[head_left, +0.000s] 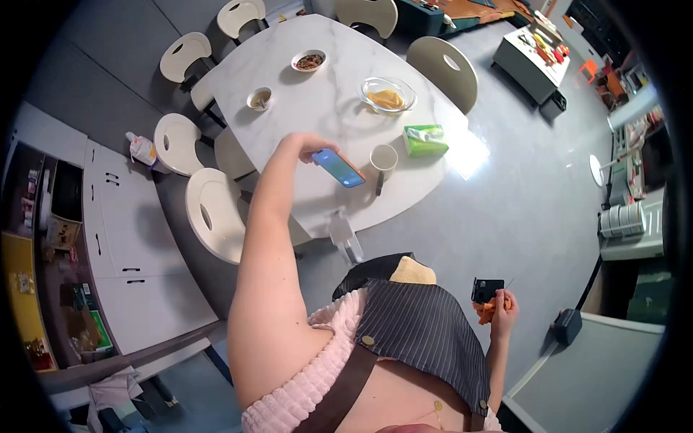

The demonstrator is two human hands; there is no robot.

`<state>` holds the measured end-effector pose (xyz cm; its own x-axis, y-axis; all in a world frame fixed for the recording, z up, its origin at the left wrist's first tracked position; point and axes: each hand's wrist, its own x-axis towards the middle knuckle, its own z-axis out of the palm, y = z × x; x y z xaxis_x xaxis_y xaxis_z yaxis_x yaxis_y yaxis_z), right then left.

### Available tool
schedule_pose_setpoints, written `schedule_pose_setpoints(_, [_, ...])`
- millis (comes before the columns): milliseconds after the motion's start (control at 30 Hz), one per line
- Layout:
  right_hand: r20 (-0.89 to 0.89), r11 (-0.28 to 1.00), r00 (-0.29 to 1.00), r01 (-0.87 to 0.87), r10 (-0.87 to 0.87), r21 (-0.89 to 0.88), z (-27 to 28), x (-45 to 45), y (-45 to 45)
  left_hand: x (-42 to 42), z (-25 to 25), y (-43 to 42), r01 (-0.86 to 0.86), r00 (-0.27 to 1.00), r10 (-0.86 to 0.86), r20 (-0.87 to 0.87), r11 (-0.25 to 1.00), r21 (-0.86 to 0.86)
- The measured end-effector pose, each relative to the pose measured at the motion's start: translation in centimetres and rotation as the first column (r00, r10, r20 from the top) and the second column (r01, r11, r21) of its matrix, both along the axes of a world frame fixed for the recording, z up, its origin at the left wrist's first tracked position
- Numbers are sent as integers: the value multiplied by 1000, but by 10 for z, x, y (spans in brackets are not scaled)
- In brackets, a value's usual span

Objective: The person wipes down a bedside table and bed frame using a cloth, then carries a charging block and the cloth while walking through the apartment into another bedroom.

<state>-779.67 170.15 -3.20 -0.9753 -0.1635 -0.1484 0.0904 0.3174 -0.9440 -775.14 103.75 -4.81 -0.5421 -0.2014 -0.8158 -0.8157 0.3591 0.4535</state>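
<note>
Left hand (309, 146) is clamping on slim blue-screened, orange-edged phone (339, 168) over near side of white marble-patterned table (346, 50); phone is likely handling light, stiff, slick, fragile; long edges are probably offering surest hold; right hand (508, 309) is gripping crumpled orange cloth-like bundle (486, 312), likely soft, beside flat black object (489, 290).

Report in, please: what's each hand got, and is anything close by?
Left hand holding phone over table, screen lit. Right hand gripping orange cloth, away from table. Mug close beside phone.
</note>
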Motion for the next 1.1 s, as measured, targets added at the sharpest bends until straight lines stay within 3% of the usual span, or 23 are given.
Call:
schedule_pose_setpoints(100, [17,999,1000,-7,6,42,-5,-13,-1,0,-14,-14,-92,992,93,89,996,-15])
schedule_pose_setpoints(300, [117,1000,993,22,-23,6,-1,-15,-8,3,-39,-28,-270,963,270,18,963,-15])
schedule_pose_setpoints(367, [133,999,990,42,-39,-25,6,-13,-19,7,-14,-16,-321,946,324,-21,943,92])
schedule_pose_setpoints(400, [128,999,991,48,-44,-26,5,-10,-21,7,-21,-22,-316,947,319,-26,944,93])
schedule_pose_setpoints(467, [139,1000,990,-17,16,-1,7,-18,-26,2,-40,-42,-304,943,296,149,952,35])
schedule_pose_setpoints(567, [139,999,990,-28,23,38,12,-25,-39,-2,-51,-56,-222,953,233,194,972,-77])
schedule_pose_setpoints(600, [139,999,990,-29,23,43,14,-28,-43,-4,-83,-71,-223,953,233,195,972,-72])
schedule_pose_setpoints(633, [148,999,989,-28,24,24,14,-18,-45,0,-135,-89,-237,960,247,135,968,-86])
schedule_pose_setpoints(667, [160,1000,987,-29,28,7,16,-17,-47,-2,-153,-93,-245,961,254,108,965,-91])
schedule_pose_setpoints(700, [163,1000,986,-25,23,11,12,-18,-45,-3,-160,-93,-251,962,259,82,963,-95])
schedule_pose_setpoints(767, [109,999,994,-19,13,50,-3,-23,-36,1,-179,-83,-326,945,308,-108,874,-360])
schedule_pose_setpoints(800, [115,998,993,-19,13,54,-6,-24,-32,5,-167,-68,-324,946,308,-101,876,-358])
schedule_pose_setpoints(867, [60,999,998,2,-4,43,-12,-26,-28,16,-122,-30,-565,823,455,-340,596,-571])
schedule_pose_setpoints(900, [65,999,998,2,-4,42,-14,-26,-26,31,-135,-24,-562,825,454,-336,596,-574])
schedule_pose_setpoints(967, [120,998,991,58,-57,-1,-16,-31,-22,58,-175,-20,-765,634,314,-707,391,-512])
schedule_pose_setpoints(1033, [119,998,991,57,-56,-8,-18,-33,-20,82,-181,24,-809,579,415,-702,400,-430])
schedule_pose_setpoints(1100, [116,998,992,59,-57,-13,-18,-31,-20,96,-196,58,-814,571,392,-721,385,-435])
